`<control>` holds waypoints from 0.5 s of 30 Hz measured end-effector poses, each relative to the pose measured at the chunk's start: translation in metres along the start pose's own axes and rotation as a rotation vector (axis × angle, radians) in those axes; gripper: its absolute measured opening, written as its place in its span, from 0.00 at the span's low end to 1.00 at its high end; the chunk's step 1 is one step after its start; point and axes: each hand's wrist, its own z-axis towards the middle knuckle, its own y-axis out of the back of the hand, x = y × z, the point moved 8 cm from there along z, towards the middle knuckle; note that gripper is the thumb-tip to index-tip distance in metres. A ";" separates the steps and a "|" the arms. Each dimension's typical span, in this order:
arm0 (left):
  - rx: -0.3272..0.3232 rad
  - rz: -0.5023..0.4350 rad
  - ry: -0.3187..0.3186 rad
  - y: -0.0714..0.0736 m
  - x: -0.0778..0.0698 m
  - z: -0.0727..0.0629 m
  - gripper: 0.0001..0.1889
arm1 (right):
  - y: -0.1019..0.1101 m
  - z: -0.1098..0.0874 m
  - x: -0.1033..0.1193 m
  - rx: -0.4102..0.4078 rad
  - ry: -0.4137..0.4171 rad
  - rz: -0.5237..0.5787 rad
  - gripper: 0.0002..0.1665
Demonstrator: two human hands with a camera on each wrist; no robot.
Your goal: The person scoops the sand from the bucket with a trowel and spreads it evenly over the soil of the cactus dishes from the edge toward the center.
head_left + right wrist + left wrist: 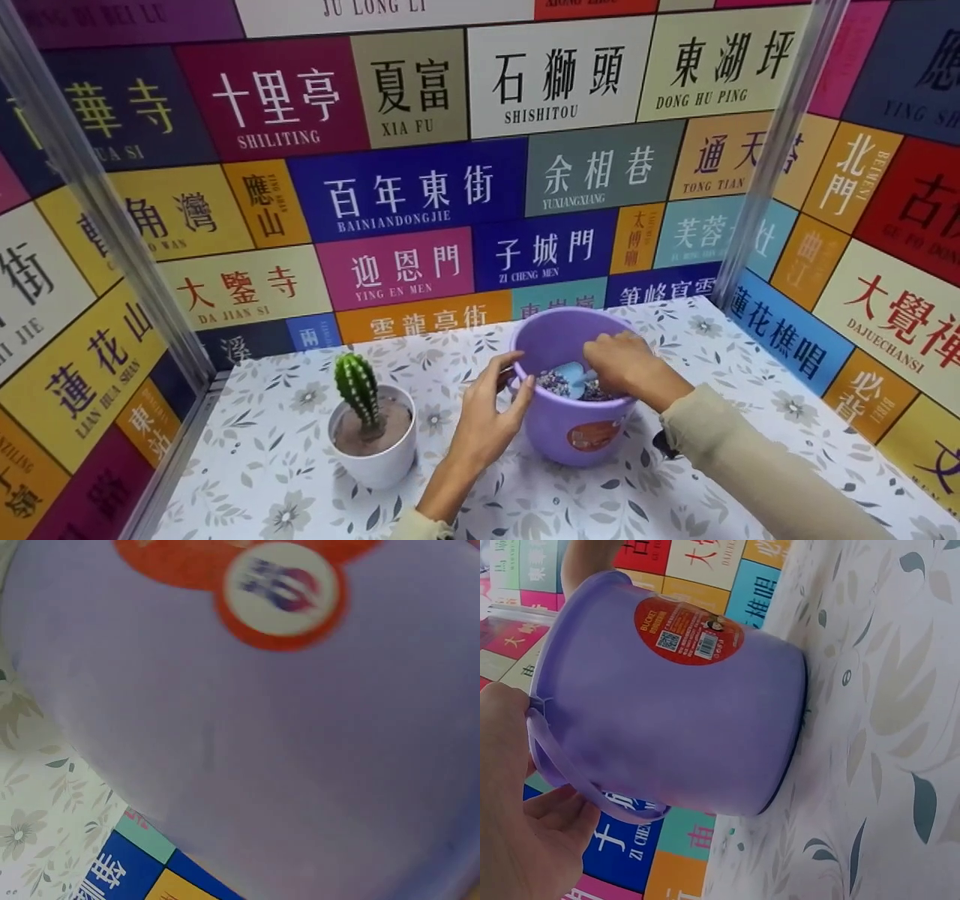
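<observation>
A purple bucket point(559, 427) stands on the table, with grainy, gravelly soil point(553, 384) inside. My left hand point(484, 420) holds its rim at the left side; in the left wrist view the thumb and fingers lie about the rim near the bucket's handle point(592, 791). Reaching over the right rim, my right hand point(622, 364) grips a light blue scoop point(571, 380), whose blade rests in the soil. Part of the scoop's handle is hidden by the fingers. The bucket's wall point(247, 742) fills most of the right wrist view, so that hand is hidden there.
Left of the bucket, a green cactus point(357, 390) grows in a white pot point(375, 469). A floral cloth point(292, 457) covers the table. Panels of colourful signs point(405, 180) enclose the back and sides, with metal posts point(780, 150) at the corners.
</observation>
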 end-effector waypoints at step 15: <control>-0.014 -0.074 0.071 -0.004 0.003 -0.006 0.25 | -0.003 0.010 0.005 -0.059 0.096 -0.077 0.08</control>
